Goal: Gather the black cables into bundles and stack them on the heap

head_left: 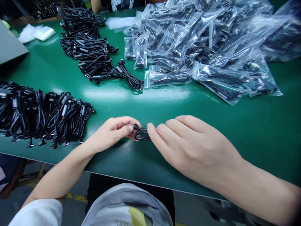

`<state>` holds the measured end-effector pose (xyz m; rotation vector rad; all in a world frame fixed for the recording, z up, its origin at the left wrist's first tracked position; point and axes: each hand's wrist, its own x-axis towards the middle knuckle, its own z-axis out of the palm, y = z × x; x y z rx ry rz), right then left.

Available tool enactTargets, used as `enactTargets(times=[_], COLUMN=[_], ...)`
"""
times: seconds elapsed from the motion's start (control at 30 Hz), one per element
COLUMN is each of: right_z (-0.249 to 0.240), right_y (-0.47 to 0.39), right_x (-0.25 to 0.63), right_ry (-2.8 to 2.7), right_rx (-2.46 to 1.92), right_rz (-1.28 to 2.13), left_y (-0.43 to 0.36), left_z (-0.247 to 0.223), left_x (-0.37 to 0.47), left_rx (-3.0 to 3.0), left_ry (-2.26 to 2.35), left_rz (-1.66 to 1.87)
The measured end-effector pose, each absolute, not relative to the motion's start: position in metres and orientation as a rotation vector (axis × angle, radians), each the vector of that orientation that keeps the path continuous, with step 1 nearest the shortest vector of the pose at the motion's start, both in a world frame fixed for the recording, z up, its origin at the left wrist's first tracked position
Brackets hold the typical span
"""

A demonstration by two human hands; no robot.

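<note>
A coiled black cable is held between my two hands, just above the green table near its front edge. My left hand pinches the cable's connector end between thumb and fingers. On the other side, my right hand closes around the rest of the coil, and its palm hides most of that part. Beyond my hands lies a single bundled black cable with a connector at its end.
To the left sits a row of coiled black cables. A second heap of bundled cables lies farther back. Many clear bags with cables are piled at the back right of the green table. Another person is across the table.
</note>
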<state>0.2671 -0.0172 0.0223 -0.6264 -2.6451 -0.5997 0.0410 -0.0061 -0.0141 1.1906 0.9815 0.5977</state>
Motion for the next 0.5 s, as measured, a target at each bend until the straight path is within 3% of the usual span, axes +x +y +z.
enactTargets(times=[0.37,0.5], right_z=[0.018,0.015], right_y=[0.001,0.001], right_x=[0.268,0.263], right_ry=[-2.575,-2.437], right_rx=[-0.521,-0.481], right_rz=[-0.856,-0.721], left_y=[-0.004,-0.005], left_z=[-0.018,-0.028], left_x=[0.041,0.043], left_rx=[1.397,1.223], left_ry=[0.844,0.832], left_rz=[0.362,0.526])
